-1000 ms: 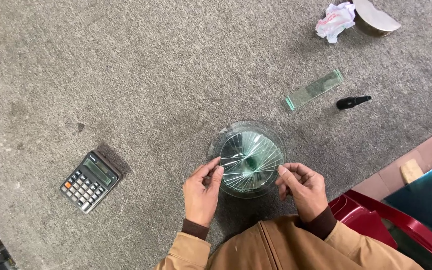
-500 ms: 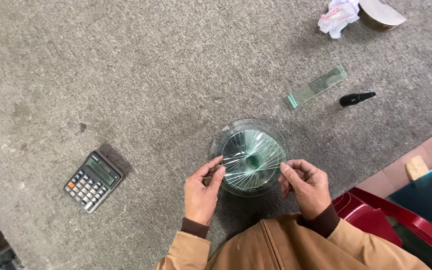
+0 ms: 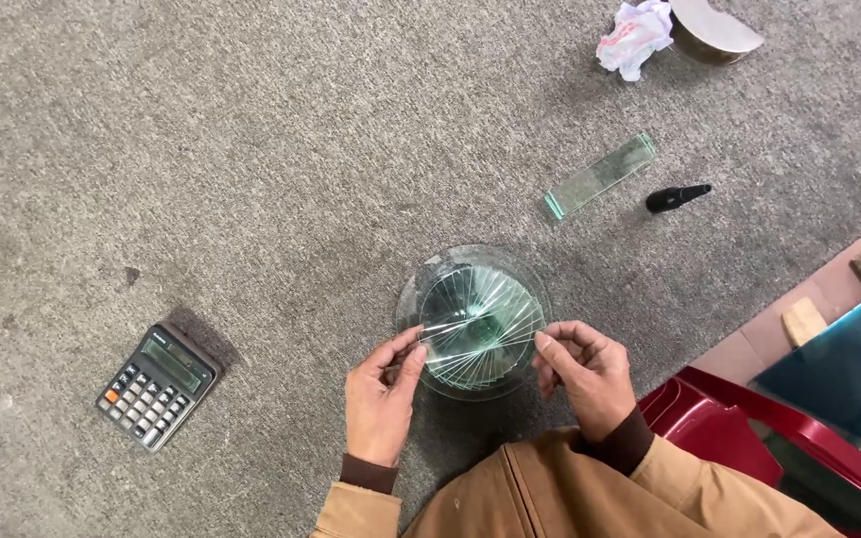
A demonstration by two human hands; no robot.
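A fanned stack of clear, green-tinted glass strips [image 3: 475,324] forms a round disc on the grey carpeted surface [image 3: 251,149]. My left hand [image 3: 383,399] pinches the stack's left edge with thumb and fingers. My right hand [image 3: 582,367] grips its right edge with the fingertips. Both brown sleeves show at the bottom of the head view.
A black calculator [image 3: 156,387] lies at the left. A single glass strip [image 3: 600,175] and a small black tool [image 3: 677,197] lie at the upper right. Crumpled cloth [image 3: 635,36] and a round object [image 3: 715,28] sit at the top. A red plastic edge [image 3: 749,438] is at the lower right.
The glass strips look fanned out a little further and turned between my fingers. Both hands stay on the stack's edges.
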